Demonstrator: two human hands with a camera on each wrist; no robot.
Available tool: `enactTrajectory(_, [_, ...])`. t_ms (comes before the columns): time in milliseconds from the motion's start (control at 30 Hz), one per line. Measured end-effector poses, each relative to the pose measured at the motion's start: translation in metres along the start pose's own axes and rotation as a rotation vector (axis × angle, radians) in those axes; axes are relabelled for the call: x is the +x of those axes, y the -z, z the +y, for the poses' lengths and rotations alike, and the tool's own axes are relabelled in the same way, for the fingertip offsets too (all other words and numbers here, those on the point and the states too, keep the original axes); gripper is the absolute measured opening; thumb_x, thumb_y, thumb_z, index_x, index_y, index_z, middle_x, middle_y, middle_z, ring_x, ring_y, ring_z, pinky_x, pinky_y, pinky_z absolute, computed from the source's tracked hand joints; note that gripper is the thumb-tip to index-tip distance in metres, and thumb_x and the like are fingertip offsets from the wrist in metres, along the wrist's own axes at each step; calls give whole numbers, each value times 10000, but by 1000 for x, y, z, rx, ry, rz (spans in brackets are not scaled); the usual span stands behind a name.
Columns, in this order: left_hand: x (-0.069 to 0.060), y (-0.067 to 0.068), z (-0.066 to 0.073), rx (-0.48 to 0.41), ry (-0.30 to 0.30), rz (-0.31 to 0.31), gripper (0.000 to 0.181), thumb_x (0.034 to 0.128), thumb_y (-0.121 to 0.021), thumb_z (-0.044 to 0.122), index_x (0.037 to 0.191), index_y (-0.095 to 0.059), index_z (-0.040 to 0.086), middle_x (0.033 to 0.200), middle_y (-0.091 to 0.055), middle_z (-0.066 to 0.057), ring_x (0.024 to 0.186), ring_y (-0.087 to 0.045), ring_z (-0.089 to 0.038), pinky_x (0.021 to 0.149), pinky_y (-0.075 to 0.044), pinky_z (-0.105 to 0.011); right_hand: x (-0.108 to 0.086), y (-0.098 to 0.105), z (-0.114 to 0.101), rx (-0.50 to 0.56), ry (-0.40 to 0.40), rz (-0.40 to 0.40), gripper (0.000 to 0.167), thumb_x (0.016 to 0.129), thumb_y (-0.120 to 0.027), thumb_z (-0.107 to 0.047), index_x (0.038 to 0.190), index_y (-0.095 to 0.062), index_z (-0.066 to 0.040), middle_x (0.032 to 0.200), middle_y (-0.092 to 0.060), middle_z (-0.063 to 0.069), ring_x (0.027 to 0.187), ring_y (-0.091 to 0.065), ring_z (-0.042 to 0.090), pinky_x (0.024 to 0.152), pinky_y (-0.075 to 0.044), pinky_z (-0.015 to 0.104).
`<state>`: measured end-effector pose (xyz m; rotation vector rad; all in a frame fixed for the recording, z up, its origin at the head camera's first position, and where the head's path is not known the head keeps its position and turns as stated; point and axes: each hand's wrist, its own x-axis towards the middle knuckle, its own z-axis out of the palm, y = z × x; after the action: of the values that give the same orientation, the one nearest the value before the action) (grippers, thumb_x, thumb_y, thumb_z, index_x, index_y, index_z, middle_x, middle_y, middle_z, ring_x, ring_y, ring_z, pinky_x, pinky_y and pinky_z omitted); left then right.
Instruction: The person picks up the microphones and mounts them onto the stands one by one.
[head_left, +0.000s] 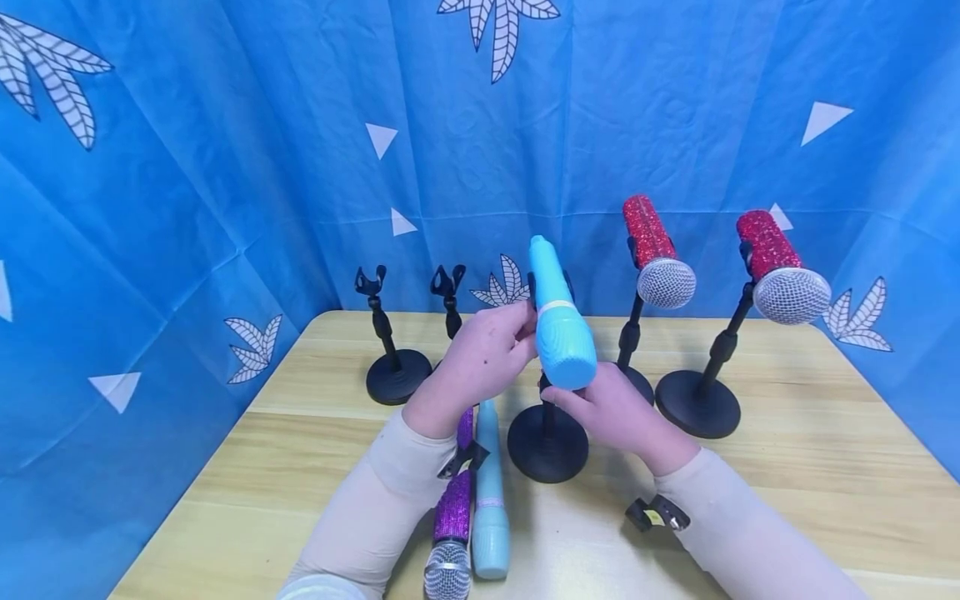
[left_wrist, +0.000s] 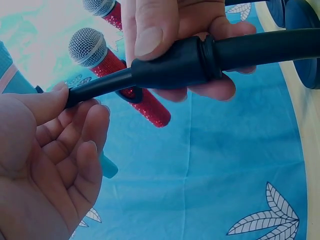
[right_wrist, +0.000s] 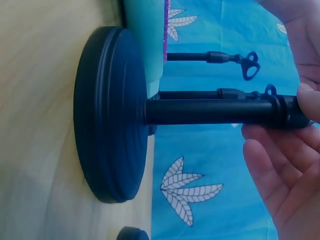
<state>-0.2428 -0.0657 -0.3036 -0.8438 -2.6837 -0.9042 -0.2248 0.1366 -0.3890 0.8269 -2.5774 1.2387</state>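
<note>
A light blue microphone [head_left: 564, 337] rests tilted in the clip of a black stand, its round base [head_left: 547, 443] on the table. My left hand [head_left: 486, 350] pinches the thin upper rod [left_wrist: 102, 88] just under the clip, between thumb and fingers. Lower down, my right hand [head_left: 611, 408] grips the thick black collar [left_wrist: 172, 64] at the joint of the pole [right_wrist: 210, 111]. The microphone hides part of both hands in the head view.
Two red glitter microphones [head_left: 651, 229] [head_left: 772, 246] sit in stands at the right. Two stands with bare clips [head_left: 369, 283] [head_left: 447, 283] are at the back left. A purple microphone [head_left: 454, 508] and another light blue one [head_left: 491, 500] lie near my left forearm. A blue curtain [head_left: 300, 150] surrounds the table.
</note>
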Motion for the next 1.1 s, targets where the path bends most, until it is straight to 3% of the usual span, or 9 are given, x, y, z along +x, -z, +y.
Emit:
enactTrajectory(133, [-2, 0, -2, -6, 5, 10, 85, 1015, -638, 230, 967, -621, 162, 828, -596, 50, 749, -541, -127, 662, -469, -307, 1, -3, 0, 26, -50, -27, 201, 938, -745, -275, 1023, -638, -127, 731, -549, -67, 681, -554, 126, 634, -483, 317])
enactTrajectory(333, [-3, 0, -3, -14, 1, 23, 98, 1013, -633, 207, 930, -607, 161, 826, -599, 46, 742, -541, -131, 647, -466, -306, 1, -4, -3, 133, -30, -76, 283, 1000, -630, -206, 1255, -647, -83, 1177, -684, -18, 1060, -637, 149, 898, -531, 413])
enactTrajectory(433, [-2, 1, -3, -19, -6, 22, 78, 1014, -629, 196, 949, -616, 155, 846, -618, 48, 763, -557, -120, 659, -477, -301, 1, -1, -4, 160, -6, -80, 282, 1017, -585, -163, 1277, -650, -74, 1228, -686, -2, 1115, -640, 162, 912, -541, 411])
enactTrajectory(533, [-1, 1, -2, -18, -9, 18, 57, 1011, -637, 195, 976, -630, 150, 875, -637, 54, 793, -571, -108, 685, -489, -296, 2, 0, -3, 156, 5, -75, 238, 1018, -596, -156, 1231, -669, -79, 1174, -702, 8, 1066, -658, 158, 885, -552, 375])
enactTrajectory(633, [0, 1, -2, -19, -13, 11, 55, 1009, -645, 204, 992, -634, 153, 886, -639, 60, 799, -571, -103, 695, -492, -296, 2, 0, -3, 113, -26, -43, 185, 989, -666, -206, 1141, -678, -101, 997, -698, -26, 923, -654, 139, 812, -547, 345])
enactTrajectory(767, [0, 1, -1, -23, -16, 2, 62, 1010, -645, 216, 999, -635, 155, 875, -630, 63, 786, -562, -111, 689, -492, -299, 2, -2, -3, 79, -67, -14, 175, 939, -743, -247, 965, -623, -122, 716, -537, -62, 707, -563, 144, 664, -478, 325])
enactTrajectory(867, [0, 0, -1, -24, -14, 3, 66, 1010, -646, 217, 1000, -637, 153, 870, -629, 63, 780, -562, -111, 688, -493, -299, 2, -3, -3, 76, -72, -9, 211, 924, -759, -258, 914, -591, -130, 664, -462, -57, 657, -525, 148, 624, -446, 327])
enactTrajectory(967, [-1, 0, -1, -23, -14, 9, 66, 1009, -648, 215, 989, -637, 153, 874, -637, 65, 786, -570, -103, 695, -495, -301, 1, -4, -3, 76, -63, -2, 160, 937, -732, -246, 999, -641, -130, 780, -586, -78, 754, -596, 123, 694, -502, 331])
enactTrajectory(1100, [0, -1, -1, -26, -13, 8, 59, 1009, -646, 208, 991, -645, 152, 885, -651, 65, 797, -580, -102, 698, -497, -301, 0, -2, -2, 105, -40, -12, 235, 970, -678, -192, 1182, -686, -92, 1084, -703, -53, 1010, -658, 120, 872, -540, 404])
